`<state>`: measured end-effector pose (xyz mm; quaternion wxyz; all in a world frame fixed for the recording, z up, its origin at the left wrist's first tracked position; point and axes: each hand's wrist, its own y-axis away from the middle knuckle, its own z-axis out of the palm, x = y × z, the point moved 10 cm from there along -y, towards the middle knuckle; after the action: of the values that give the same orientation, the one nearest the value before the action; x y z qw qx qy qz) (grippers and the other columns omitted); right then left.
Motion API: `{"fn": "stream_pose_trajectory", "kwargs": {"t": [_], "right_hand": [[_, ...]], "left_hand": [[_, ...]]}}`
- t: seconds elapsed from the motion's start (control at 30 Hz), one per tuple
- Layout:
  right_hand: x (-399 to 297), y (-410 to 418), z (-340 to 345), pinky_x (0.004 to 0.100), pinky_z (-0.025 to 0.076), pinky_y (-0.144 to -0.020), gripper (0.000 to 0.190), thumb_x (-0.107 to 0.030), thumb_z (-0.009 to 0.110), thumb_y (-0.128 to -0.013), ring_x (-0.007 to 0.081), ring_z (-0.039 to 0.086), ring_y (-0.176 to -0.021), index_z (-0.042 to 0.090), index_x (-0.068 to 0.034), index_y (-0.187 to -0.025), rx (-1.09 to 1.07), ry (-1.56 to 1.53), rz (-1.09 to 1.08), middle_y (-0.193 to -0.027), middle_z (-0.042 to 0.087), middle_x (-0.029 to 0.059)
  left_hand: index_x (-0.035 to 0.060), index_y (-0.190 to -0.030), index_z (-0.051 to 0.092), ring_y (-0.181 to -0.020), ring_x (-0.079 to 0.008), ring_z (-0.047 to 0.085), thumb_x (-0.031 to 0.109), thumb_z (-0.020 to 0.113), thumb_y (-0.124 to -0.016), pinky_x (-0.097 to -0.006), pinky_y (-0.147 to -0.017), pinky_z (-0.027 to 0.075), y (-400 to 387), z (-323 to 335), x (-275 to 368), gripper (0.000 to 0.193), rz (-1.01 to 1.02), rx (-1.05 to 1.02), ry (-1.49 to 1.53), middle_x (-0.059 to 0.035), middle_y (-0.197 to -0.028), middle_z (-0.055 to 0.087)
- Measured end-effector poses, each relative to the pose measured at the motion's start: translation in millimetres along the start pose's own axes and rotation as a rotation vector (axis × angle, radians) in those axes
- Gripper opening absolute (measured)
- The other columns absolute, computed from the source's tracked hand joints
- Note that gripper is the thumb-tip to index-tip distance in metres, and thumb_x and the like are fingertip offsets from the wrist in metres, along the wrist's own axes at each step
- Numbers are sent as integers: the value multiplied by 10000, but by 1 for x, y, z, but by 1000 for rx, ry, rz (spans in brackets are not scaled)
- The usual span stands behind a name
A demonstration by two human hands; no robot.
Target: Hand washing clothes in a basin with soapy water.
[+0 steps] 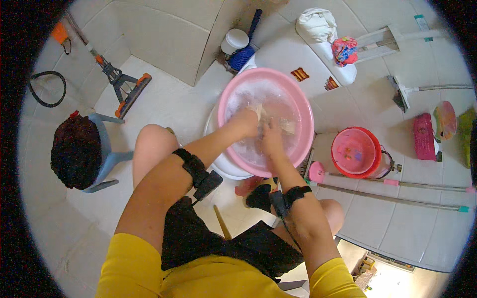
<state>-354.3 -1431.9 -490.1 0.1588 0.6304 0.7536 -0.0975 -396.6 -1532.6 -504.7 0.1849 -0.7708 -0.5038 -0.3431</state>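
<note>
In front of me a round pink plastic basin holds soapy water with white foam. My left hand reaches into the basin, its fingers closed on a pale cloth. Beside it, on the right, my right hand lies against the same cloth, fingers bent in the water; its hold is not plain. Part of the cloth is under the water. Below the basin the rim of a white toilet bowl shows.
A blue stool bearing dark cloth stands left, near a squeegee mop. Pink and red buckets and long poles are on the right. Behind the basin, a white cloth bundle rests on the white cistern.
</note>
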Motion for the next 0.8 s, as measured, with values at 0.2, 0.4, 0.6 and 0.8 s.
{"fn": "stream_pose_trajectory", "kwargs": {"t": [0.2, 0.4, 0.6, 0.8], "right_hand": [[83, -28, -4, 489, 414, -1047, 439, -284, 495, -959, 387, 567, -1206, 605, -9, -1282, 54, -136, 276, -1295, 579, 275], [-29, 2, -78, 338, 444, -801, 228, -199, 484, -974, 147, 527, -872, 623, -28, -914, 253, -893, 345, -895, 592, 33], [-52, 18, -103, 413, 483, -687, 378, -391, 592, -948, 226, 625, -766, 624, -15, -919, 342, -612, 278, -805, 647, 156], [22, 15, -88, 431, 507, -712, 364, -374, 665, -913, 313, 673, -787, 641, -12, -904, 170, -440, 443, -834, 679, 200]], "left_hand": [[176, -1241, 643, -1106, -289, 632, 332, 597, -947, -452, -930, 504, 1, 49, 19, 336, -459, -289, 1283, -117, -1210, 669], [187, -1278, 612, -1078, -275, 643, 575, 423, -972, -480, -868, 532, 14, 47, 3, 529, -800, -295, 1780, -96, -1159, 680], [118, -1191, 627, -1016, -263, 671, 397, 481, -997, -440, -839, 565, 7, 35, 37, 370, -710, -28, 1891, -121, -1114, 685], [86, -1092, 662, -867, -268, 702, 305, 519, -979, -449, -760, 582, -6, 50, 32, 285, -574, -196, 1758, -120, -1024, 700]]}}
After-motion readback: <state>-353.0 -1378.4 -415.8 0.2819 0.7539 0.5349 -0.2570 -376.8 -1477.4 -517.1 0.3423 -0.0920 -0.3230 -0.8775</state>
